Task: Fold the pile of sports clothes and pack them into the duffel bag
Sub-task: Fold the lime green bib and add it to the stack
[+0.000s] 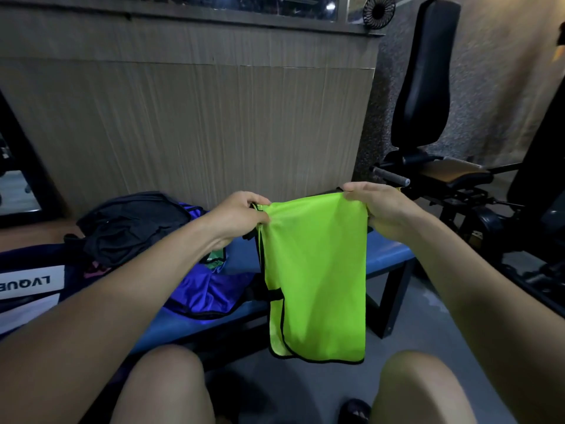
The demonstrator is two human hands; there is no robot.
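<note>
Item: neon-green bib (315,270), thin slick sports mesh with black binding along its edges and a short black strap at its left side. It hangs in the air in front of the blue bench (385,255), already doubled lengthwise by the look of its layered lower hem. Long axis vertical; the cloth drops straight down from the grip, its rounded bottom corners free between the person's knees.

Grip: left hand (237,217) pinches the upper left corner, fingers curled over the bound edge. Right hand (380,209) pinches the upper right corner, thumb over the top. Both hold the top edge level and fairly taut, equally near the cloth. The next fold likely turns on this hanging length: either the bottom comes up to the top, or the bib is lowered onto the bench.

Handling, as a judgement: light, limp, slippery fabric; creases will not hold unaided.

Left of the bib, on the bench: a purple-blue garment (208,289), shiny, black-trimmed, crumpled; beyond it a dark garment (134,228), heaped. Further left, a dark duffel bag (27,270) bearing a white lettered panel; its opening cannot be made out.

Right of the bib: a black padded gym bench (428,87) with upright backrest, well apart. Behind the bib: a wood-grain panel wall (183,117).
</note>
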